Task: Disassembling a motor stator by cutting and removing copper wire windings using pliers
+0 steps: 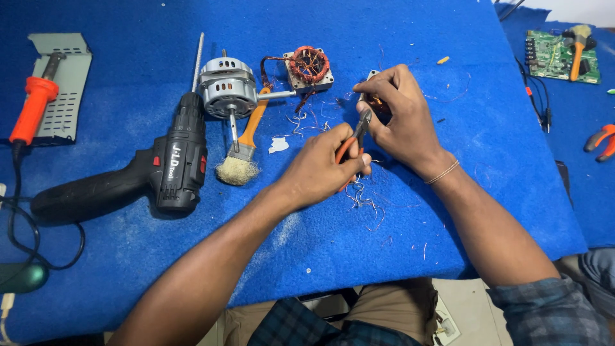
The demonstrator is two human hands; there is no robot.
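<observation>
My left hand (pixel 323 168) grips orange-handled cutting pliers (pixel 356 138), whose jaws point up toward a small motor stator with copper winding (pixel 377 102). That stator is mostly hidden under my right hand (pixel 400 115), which holds it down on the blue cloth (pixel 397 38). Cut copper wire scraps (pixel 365 202) lie just below both hands.
Another square stator with copper coil (pixel 309 67), a silver electric motor (pixel 225 86), an orange-handled brush (pixel 242 154) and a black cordless drill (pixel 160 173) lie to the left. An orange soldering iron (pixel 35 102) rests far left. A green circuit board (pixel 560 56) and orange pliers (pixel 601 142) sit at right.
</observation>
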